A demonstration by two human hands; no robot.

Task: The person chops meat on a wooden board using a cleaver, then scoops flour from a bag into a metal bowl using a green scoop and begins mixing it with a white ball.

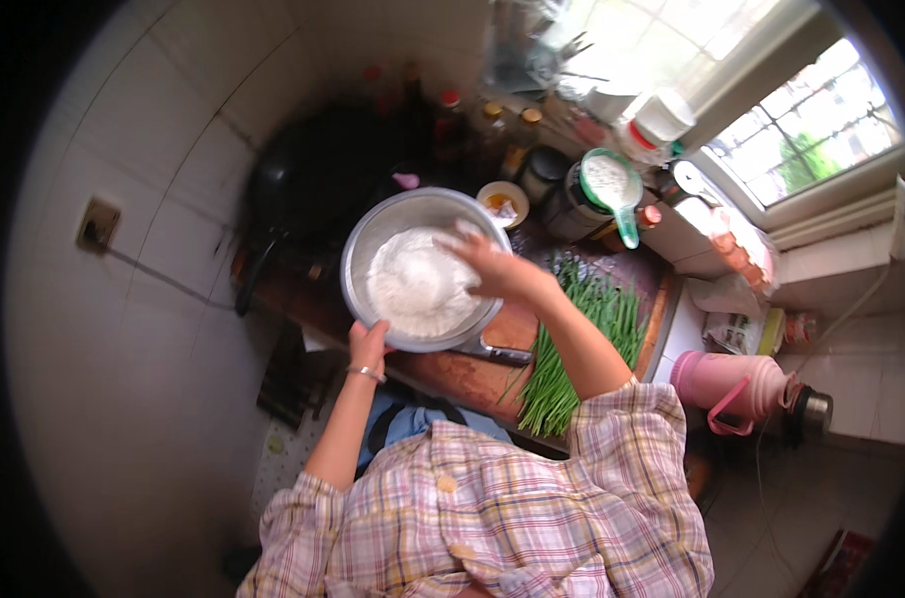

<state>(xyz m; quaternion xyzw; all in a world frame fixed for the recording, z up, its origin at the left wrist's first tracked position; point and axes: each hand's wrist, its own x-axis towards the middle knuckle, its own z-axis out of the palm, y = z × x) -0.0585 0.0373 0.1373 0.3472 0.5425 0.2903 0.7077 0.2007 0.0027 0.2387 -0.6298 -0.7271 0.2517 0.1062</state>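
Observation:
My left hand (368, 345) grips the near rim of a metal mixing bowl (354, 288), thumb over the edge. White flour (415, 280) is heaped inside the bowl. Over its right side is my right hand (490, 261), blurred, with fingers apart and white powder on the fingertips; nothing shows in it. A knife (506, 354) with a dark handle lies by the bowl's near right edge, its blade partly hidden. Under my right forearm spreads a bunch of long green chives (572, 344).
Behind the bowl are a dark wok (273, 179), a small bowl of yellow liquid (518, 193), several capped bottles (491, 123) and a green-rimmed scoop of white powder (609, 179). A pink thermos (729, 381) stands to the right. A tiled wall (146, 314) bounds the left.

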